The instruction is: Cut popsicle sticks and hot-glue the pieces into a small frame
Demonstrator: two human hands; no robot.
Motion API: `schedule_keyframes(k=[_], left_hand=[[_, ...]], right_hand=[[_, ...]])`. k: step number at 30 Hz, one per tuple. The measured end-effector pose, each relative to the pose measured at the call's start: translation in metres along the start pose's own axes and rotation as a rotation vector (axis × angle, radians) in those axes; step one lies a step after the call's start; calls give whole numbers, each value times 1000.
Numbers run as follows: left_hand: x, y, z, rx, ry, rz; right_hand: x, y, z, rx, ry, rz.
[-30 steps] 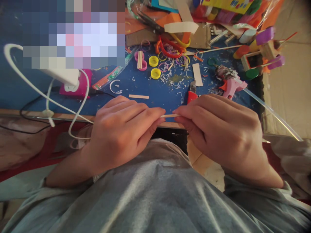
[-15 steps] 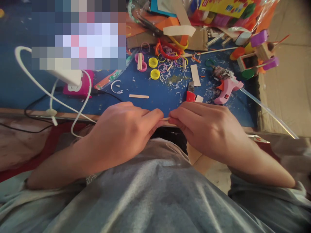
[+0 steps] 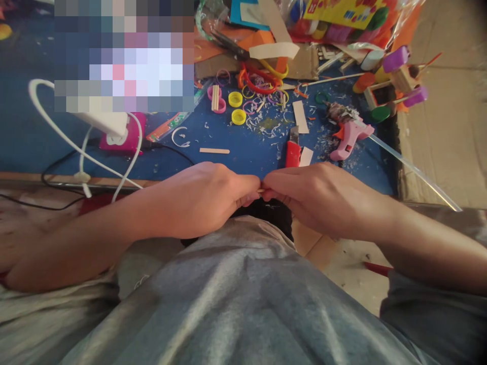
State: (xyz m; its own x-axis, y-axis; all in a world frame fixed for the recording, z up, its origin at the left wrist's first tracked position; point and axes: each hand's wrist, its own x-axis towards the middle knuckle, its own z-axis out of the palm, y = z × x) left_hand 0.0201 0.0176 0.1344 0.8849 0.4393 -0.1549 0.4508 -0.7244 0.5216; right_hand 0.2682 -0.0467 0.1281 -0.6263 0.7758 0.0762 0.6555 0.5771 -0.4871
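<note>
Stick (image 3: pixel 261 190) bridges left hand (image 3: pixel 213 198) and right hand (image 3: pixel 321 198).

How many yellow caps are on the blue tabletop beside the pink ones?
2. One yellow cap is just right of the pink caps; the second yellow cap is nearer the person. Clutter may hide others.

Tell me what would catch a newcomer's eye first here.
Probably the left hand and right hand, nearly meeting at the near edge of the blue table, a pale stick pinched between them. Beyond the right hand lies a red cutter, and farther right a pink glue gun with a long clear stick jutting from it.
</note>
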Motion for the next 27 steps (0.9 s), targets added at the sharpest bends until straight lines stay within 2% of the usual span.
schedule_keyframes(k=[8,18,27], left_hand=[[5,-5,-7,-86,-43,34],[9,-13,-8,-137,-100,88],[11,-16,-8,-153,-109,81]], right_hand=[[4,4,-10,85,-27,-41],[6,6,-8,107,-31,-37],[7,6,-8,91,-50,-32]])
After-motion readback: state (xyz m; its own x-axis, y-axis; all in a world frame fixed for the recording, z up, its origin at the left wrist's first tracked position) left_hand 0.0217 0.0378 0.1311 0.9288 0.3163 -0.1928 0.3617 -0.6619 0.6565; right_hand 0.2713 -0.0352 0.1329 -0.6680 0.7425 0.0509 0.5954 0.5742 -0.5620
